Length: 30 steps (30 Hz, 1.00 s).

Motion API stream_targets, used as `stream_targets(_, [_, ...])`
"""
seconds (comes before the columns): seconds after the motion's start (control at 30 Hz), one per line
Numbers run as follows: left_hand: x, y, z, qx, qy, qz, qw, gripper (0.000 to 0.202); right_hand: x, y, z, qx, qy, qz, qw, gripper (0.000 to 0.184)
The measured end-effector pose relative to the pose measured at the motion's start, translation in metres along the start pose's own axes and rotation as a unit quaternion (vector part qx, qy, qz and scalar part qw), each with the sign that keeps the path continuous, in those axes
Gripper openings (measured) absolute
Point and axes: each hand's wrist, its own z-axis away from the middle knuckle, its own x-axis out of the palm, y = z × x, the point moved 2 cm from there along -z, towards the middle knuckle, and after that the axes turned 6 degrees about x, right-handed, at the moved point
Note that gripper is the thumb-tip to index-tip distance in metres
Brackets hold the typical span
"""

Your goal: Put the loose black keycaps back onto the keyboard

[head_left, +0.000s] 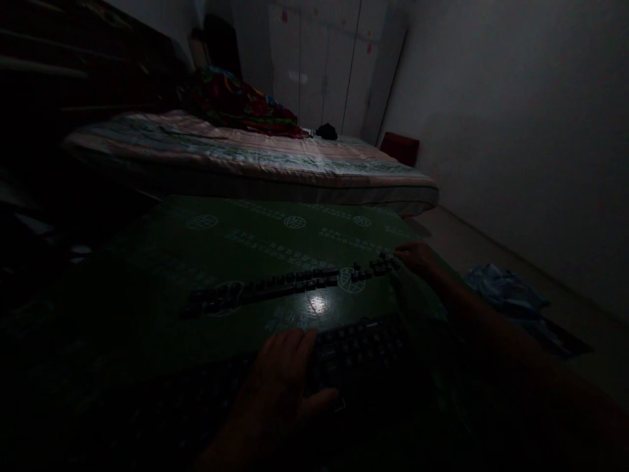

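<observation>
The scene is very dark. A black keyboard [361, 344] lies near me on the green table [265, 226]. My left hand [282, 367] rests flat across the keyboard's middle, its fingers stretched forward and the thumb apart. Beyond the keyboard, loose black keycaps [314, 278] are laid out in rough rows. A smaller cluster of keycaps [383, 264] sits at the right end. My right hand [415, 257] is at that cluster with its fingers drawn together. Whether a keycap is between those fingertips is too dark to see.
Behind the table stands a bed [319, 164] with a red patterned blanket [246, 105] and a dark item [326, 132]. White wardrobe doors [314, 65] close off the back. Bluish cloth [506, 288] lies on the floor at right, beside the wall [515, 131].
</observation>
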Motion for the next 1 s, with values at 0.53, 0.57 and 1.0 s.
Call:
stream_targets(0.53, [0.007, 0.002, 0.012, -0.027, -0.010, 0.015, 0.999, 0.071, 0.041, -0.016, -0.062, 0.100, -0.168, 0.154, 0.969, 0.028])
stream_targets(0.57, [0.007, 0.002, 0.012, -0.026, -0.008, 0.014, 1.000, 0.072, 0.043, -0.016, -0.062, 0.101, -0.172, 0.157, 0.967, 0.027])
stream_targets(1.0, [0.003, 0.004, 0.005, -0.007, -0.020, 0.004, 1.000, 0.071, 0.012, -0.001, -0.037, 0.040, -0.061, 0.132, 0.989, 0.031])
